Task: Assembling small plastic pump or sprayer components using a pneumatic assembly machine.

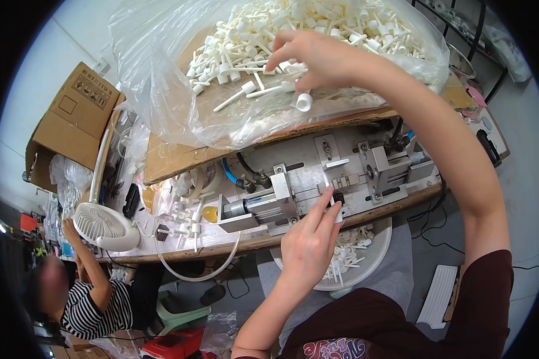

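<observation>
My right hand (308,57) reaches over a heap of white plastic parts (251,36), each a thin stem with a round cap. Its fingers are curved and apart, with no part plainly gripped. A loose white capped part (303,102) lies just below the thumb. On the bench, my left hand (308,245) has its fingers stretched out, the tips at the small middle fixture (341,181) of a metal clamping machine (254,206). A thin white piece shows beside those fingertips; whether they touch it I cannot tell.
Clear plastic sheeting (156,72) and cardboard (167,158) lie under the heap. Below the bench edge stands a white basket (374,257) of parts. A white fan (105,227) and tubing are left. Another person in a striped shirt (99,311) sits at the lower left.
</observation>
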{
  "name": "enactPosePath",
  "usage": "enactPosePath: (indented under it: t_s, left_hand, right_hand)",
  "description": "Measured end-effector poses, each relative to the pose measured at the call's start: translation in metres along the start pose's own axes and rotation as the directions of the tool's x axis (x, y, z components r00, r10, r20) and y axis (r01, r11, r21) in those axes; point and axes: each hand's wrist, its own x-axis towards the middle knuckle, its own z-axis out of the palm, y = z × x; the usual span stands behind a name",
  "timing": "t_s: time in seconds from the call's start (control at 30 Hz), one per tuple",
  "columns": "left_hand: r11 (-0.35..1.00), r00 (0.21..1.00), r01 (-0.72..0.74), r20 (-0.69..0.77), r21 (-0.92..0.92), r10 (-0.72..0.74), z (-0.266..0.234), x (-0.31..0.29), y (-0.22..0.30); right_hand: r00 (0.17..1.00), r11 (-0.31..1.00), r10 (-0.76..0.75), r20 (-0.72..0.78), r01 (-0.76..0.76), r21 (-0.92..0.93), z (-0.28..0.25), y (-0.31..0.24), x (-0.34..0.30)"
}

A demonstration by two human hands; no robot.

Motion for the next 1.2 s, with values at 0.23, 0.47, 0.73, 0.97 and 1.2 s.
enactPosePath:
  t_s: [0.23, 0.47, 0.73, 0.97, 1.2]
  left_hand:
    - [0.982, 0.993, -0.113, -0.013, 0.154, 0.116, 0.017, 0.001, 0.008]
    - [0.97, 0.992, -0.089, 0.106, 0.227, 0.066, 0.002, 0.011, 0.008]
    - [0.976, 0.994, -0.092, 0.07, 0.197, 0.079, 0.004, 0.012, 0.003]
    - [0.983, 0.996, -0.074, 0.058, 0.169, 0.065, 0.004, 0.009, -0.001]
    - [0.981, 0.996, -0.081, 0.049, 0.174, 0.074, 0.005, 0.008, -0.001]
  right_hand:
    - [0.977, 0.963, 0.189, 0.104, -0.163, -0.213, -0.012, 0.015, -0.025]
    - [0.98, 0.947, 0.197, -0.023, -0.196, -0.256, 0.012, 0.001, -0.014]
    - [0.972, 0.97, 0.197, -0.124, -0.212, -0.118, 0.019, 0.014, -0.001]
    - [0.976, 0.991, 0.125, -0.177, -0.13, -0.016, 0.015, 0.026, -0.005]
    - [0.899, 0.807, 0.382, -0.214, -0.212, 0.55, -0.006, 0.035, -0.018]
